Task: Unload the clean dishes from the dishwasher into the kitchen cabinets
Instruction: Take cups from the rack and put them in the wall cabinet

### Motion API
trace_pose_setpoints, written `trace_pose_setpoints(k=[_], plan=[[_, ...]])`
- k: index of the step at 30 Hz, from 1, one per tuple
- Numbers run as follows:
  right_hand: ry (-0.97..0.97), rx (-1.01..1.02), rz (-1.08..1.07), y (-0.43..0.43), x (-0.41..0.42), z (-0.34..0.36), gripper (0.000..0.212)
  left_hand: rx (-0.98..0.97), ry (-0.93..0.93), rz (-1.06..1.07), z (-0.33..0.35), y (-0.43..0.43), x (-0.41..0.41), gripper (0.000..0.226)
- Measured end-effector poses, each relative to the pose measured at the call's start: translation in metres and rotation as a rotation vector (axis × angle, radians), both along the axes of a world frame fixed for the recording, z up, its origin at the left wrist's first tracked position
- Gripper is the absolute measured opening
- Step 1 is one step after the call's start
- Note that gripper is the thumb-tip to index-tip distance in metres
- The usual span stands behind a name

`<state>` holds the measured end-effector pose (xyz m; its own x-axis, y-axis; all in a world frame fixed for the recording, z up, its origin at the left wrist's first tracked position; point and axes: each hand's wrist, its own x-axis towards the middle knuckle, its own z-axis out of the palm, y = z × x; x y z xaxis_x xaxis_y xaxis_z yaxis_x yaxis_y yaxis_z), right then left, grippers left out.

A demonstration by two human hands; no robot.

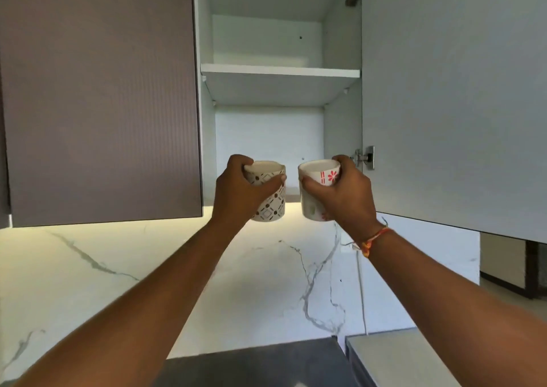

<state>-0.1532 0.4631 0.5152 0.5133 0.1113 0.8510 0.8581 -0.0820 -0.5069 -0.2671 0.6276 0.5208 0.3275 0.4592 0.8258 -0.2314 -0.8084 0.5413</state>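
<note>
Both arms reach up toward an open wall cabinet (340, 132). My left hand (236, 188) grips a white mug with a brown diamond pattern (270, 209), fingers curled over its rim and side. My right hand (343, 191) grips a white mug with red flower marks (318, 170) the same way. The two mugs are upright, side by side and a little apart, level with the cabinet's bottom edge, in front of its lower compartment. No dishes show inside the cabinet. The dishwasher is out of view.
The cabinet's grey door (450, 96) stands swung open at the right, with hinges on its inner edge. A white shelf (279, 70) divides the cabinet. A closed brown door (100, 96) is at the left. A marble backsplash (88, 283) lies below, above a dark counter (254, 366).
</note>
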Motion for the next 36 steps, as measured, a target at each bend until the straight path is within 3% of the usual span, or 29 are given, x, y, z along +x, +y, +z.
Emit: trace_pose_setpoints(k=[9,18,21,28,36], plan=[[0.156,-0.070,-0.085,0.056,0.090,0.051,0.073,-0.144,0.062,-0.040,0.045,0.057,0.102,0.067],[0.307,-0.164,-0.106,0.122,0.198,0.092,0.073,-0.181,0.249,0.104,0.078,0.110,0.225,0.082],[0.326,-0.213,-0.101,0.143,0.224,0.097,0.062,-0.165,0.287,0.137,0.083,0.123,0.256,0.085],[0.380,-0.313,-0.091,0.174,0.263,0.088,0.056,-0.107,0.387,0.204,0.076,0.143,0.300,0.095],[0.457,-0.382,-0.107,0.174,0.289,0.080,0.069,-0.139,0.453,0.191,0.074,0.148,0.313,0.102]])
